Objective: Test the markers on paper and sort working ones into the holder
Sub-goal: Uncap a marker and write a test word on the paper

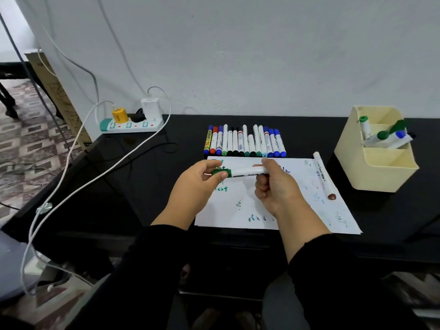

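Both hands over paper (250, 206): left hand (200, 184) pinches green cap (221, 173), right hand (276, 184) grips marker (247, 172) barrel.

a: what is behind the black desk (297, 129)?
b: a plain white wall (238, 55), with white cables (114, 167) hanging down it.
a: and at the left?
b: a patterned tile floor (26, 129), and a power strip (131, 125) on the far left corner of the desk.
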